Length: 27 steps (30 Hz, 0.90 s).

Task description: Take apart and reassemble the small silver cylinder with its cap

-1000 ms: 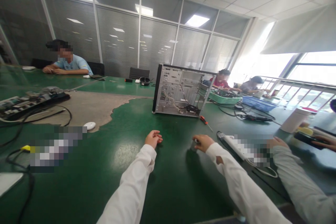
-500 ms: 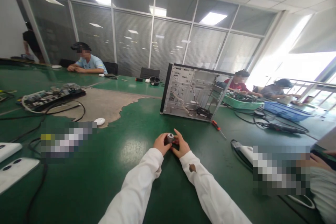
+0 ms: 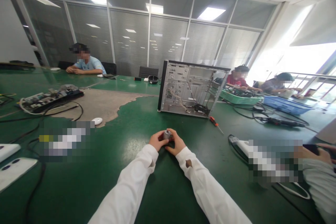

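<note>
Just in front of me, over the green table [image 3: 147,115], a small grey metal cylinder [image 3: 167,134] stands roughly upright between my hands. My left hand [image 3: 156,140] is closed round its left side, thumb in front. My right hand [image 3: 177,142] grips it from the right, with fingertips at its upper end and the thumb lower down. Part of the cylinder is covered by my fingers, and its fine detail is too small to make out. Beyond my hands stands an open computer case [image 3: 190,89], with cables inside.
A red-handled screwdriver [image 3: 214,121] lies right of the case. Green [image 3: 240,98] and blue baskets [image 3: 287,105], cables and a power tool [image 3: 283,122] are further right. Left are a circuit board assembly [image 3: 51,98] and white phones [image 3: 17,169]. Other people sit around; one person's sleeve [image 3: 317,178] is near right.
The cylinder has been tilted: its round end face showed before, and now its side shows more. My right fingers have come in over its top. The view has shifted slightly.
</note>
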### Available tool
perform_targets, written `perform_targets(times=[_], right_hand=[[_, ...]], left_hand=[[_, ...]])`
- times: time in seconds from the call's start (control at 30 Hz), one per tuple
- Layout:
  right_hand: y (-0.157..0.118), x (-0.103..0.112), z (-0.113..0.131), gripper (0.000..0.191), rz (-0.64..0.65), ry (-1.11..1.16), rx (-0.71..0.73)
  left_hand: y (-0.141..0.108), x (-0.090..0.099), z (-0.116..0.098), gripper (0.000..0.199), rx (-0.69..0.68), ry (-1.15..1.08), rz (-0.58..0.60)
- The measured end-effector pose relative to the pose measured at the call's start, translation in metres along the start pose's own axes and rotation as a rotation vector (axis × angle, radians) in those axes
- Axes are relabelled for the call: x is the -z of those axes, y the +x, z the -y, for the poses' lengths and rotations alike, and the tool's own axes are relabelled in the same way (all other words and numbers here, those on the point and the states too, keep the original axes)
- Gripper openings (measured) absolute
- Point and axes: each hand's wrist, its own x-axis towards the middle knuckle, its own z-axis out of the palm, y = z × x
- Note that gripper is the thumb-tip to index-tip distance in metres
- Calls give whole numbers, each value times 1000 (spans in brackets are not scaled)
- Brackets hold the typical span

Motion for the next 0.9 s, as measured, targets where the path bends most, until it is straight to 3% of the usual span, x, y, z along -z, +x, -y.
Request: perform_targets(times=[0.23, 0.57, 0.9], right_hand=[[0, 0, 2, 79, 2, 145, -37], [0, -2, -7, 77, 13, 368, -133], [-1, -9, -7, 76, -38, 418, -168]], left_hand=[[-1, 2, -7, 47, 67, -233, 72], [1, 6, -4, 49, 278, -552, 133], [-6, 6, -11, 40, 367, -668, 274]])
